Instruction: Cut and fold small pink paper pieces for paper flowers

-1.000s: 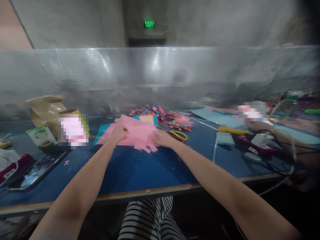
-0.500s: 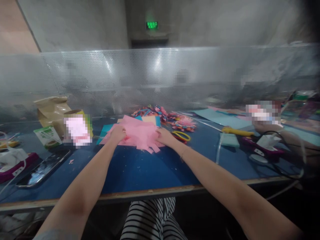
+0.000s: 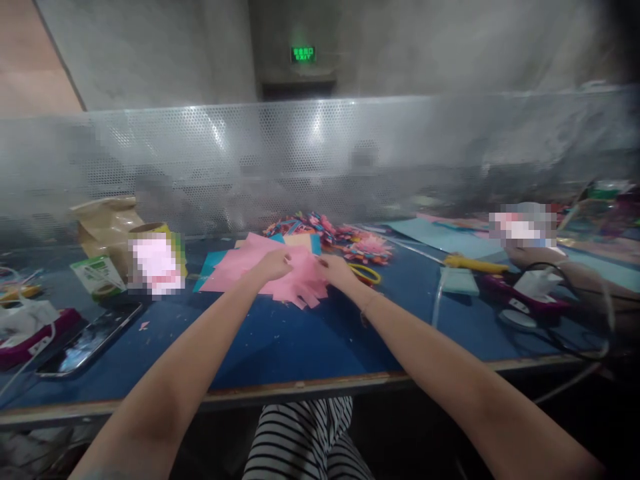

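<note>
While a perforated screen [image 3: 225, 150] stands behind the blue worktop [image 3: 300, 350], pink paper [image 3: 245, 260] with a fringed near edge lies around the middle, partly over a blue sheet [image 3: 206, 270] and in front of heaped paper strips [image 3: 323, 228]. The left hand [image 3: 273, 265] is on the pink paper, the right hand [image 3: 337, 271] at its right edge, each grip curled, though whether either pinches the paper I cannot tell; beside the right is a yellow loop handle [image 3: 373, 270].

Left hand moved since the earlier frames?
Yes: the left hand has shifted right, farther from the phone and closer to the right hand.
</note>
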`<state>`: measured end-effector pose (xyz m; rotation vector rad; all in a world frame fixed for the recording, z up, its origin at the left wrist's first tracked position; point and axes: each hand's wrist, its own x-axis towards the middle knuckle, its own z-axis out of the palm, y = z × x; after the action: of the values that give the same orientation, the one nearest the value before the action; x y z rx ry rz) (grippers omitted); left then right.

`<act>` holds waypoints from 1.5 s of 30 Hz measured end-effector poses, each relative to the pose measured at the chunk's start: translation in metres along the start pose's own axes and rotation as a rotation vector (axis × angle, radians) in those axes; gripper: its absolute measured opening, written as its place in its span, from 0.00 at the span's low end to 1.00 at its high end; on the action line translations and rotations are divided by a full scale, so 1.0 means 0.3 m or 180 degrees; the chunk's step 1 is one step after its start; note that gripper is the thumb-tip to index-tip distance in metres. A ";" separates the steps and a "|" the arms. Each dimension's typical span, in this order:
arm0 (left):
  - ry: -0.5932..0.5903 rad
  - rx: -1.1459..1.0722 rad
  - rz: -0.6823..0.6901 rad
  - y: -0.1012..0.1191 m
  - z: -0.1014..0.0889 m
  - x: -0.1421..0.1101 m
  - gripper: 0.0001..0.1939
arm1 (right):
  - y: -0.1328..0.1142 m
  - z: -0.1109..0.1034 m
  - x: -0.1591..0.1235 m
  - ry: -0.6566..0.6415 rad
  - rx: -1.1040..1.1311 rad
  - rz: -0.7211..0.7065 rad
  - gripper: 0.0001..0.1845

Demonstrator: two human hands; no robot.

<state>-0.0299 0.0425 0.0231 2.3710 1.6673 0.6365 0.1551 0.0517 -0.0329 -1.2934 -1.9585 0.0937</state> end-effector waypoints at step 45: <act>0.1007 -0.2794 0.0022 -0.006 0.135 -0.041 0.12 | -0.098 -0.020 -0.002 0.0556 0.2413 0.0096 0.17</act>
<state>-0.0171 0.0359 -0.0169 1.6842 1.0998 1.4378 0.1369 0.0349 -0.0158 -0.7889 -1.5185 0.6482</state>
